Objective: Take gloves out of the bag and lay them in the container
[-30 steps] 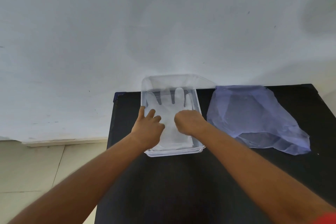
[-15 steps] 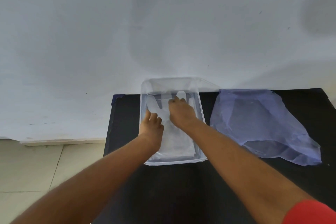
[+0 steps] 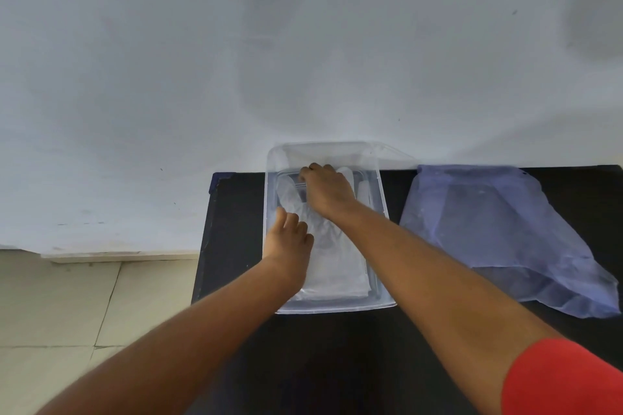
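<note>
A clear plastic container (image 3: pixel 382 209) stands on the black table against the wall. Thin white translucent gloves (image 3: pixel 340 266) lie flat inside it, fingers pointing toward the wall. My right hand (image 3: pixel 327 190) rests palm down on the glove fingers at the far end of the container. My left hand (image 3: pixel 288 242) presses flat on the gloves near the left wall, fingers loosely together. Right of the container lies the pale blue plastic bag (image 3: pixel 499 232), crumpled and flat on the table; its contents cannot be made out.
The black table (image 3: pixel 337 364) ends at its left edge near the container, with tiled floor (image 3: pixel 67 313) below. A white wall (image 3: pixel 303 44) rises directly behind the container and bag.
My right hand has slid from the middle of the gloves toward the far end of the container. My left hand has moved a little inward onto the gloves.
</note>
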